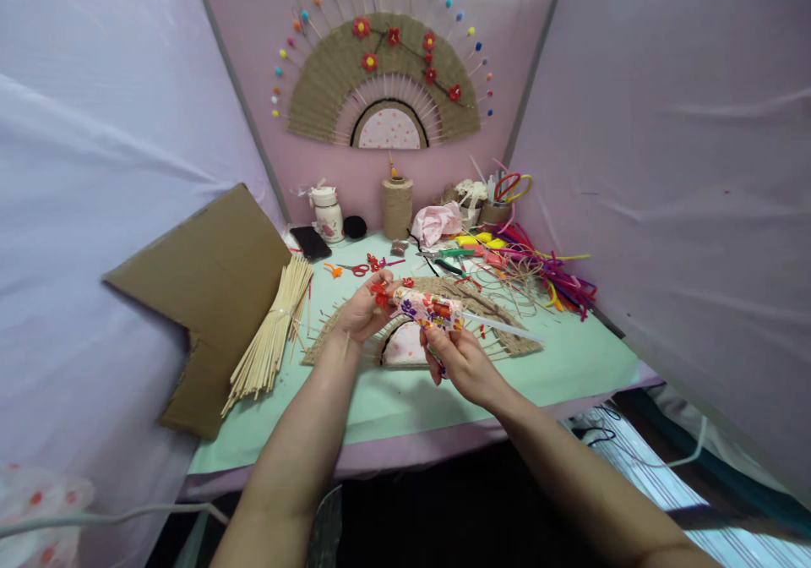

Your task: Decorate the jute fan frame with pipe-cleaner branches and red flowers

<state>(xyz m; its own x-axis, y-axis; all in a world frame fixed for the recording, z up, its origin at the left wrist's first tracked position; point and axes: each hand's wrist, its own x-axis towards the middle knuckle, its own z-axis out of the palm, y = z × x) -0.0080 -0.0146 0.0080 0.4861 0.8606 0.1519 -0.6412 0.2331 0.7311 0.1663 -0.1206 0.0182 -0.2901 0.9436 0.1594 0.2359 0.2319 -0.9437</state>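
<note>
My right hand (461, 363) is wrapped round the grip of a glue gun (423, 308) with a flowery pattern, and a pale glue stick (503, 326) juts from its back end. The nozzle points left. There my left hand (367, 308) pinches a small red flower (381, 292) close to the tip; whether the two touch I cannot tell. Beneath both hands lies a half-round burlap fan (519, 341) with thin sticks and a pink-and-white dotted centre (405, 346), partly covered by my hands and the gun.
Bundled wooden sticks (269, 335) and brown cardboard (209, 297) are at the left. Red scissors (360, 270), pliers (449, 265), a twine spool (397, 209), a white bottle (327, 213) and colourful pipe cleaners (563, 281) lie behind. A finished-looking fan (329, 69) hangs on the back wall.
</note>
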